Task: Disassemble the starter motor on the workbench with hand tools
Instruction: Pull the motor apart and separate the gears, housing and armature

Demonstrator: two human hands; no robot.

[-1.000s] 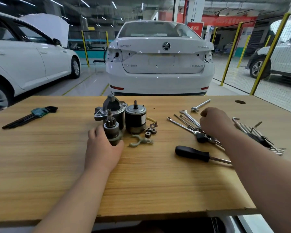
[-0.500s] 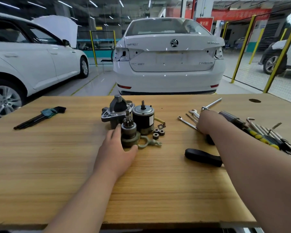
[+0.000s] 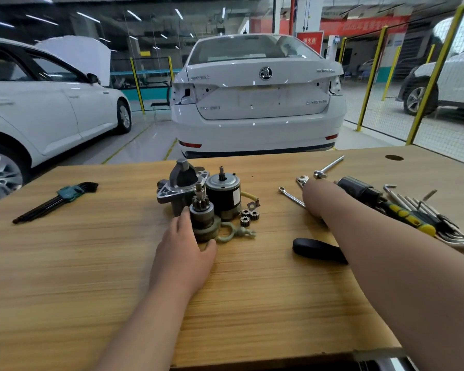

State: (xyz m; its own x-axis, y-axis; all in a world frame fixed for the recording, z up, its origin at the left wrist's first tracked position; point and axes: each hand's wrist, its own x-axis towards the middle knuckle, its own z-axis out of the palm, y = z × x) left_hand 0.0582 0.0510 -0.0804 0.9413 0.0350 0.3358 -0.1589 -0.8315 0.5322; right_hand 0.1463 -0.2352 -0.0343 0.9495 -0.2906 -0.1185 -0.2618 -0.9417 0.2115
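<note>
Working at the tabletop point(image 3: 91, 263), I am partway through the strip-down: the grey housing point(image 3: 180, 180) and black motor body point(image 3: 223, 195) are standing side by side, already separated. My left hand point(image 3: 182, 250) is curling its fingers point(image 3: 184, 214) round the upright drive gear point(image 3: 203, 211) just before them. My right hand point(image 3: 312, 196) is lying among the spanners point(image 3: 292, 197), fingers hidden, so I cannot tell their state. Next I am probably needing a tool that fits. The fork point(image 3: 235, 232) and small cogs point(image 3: 248, 215) are lying beside.

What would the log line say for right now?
left hand: holds grey toothed pinion drive, upright on wooden workbench | right hand: at silver wrenches, fingers hidden | black cylindrical motor body: stands behind drive
</note>
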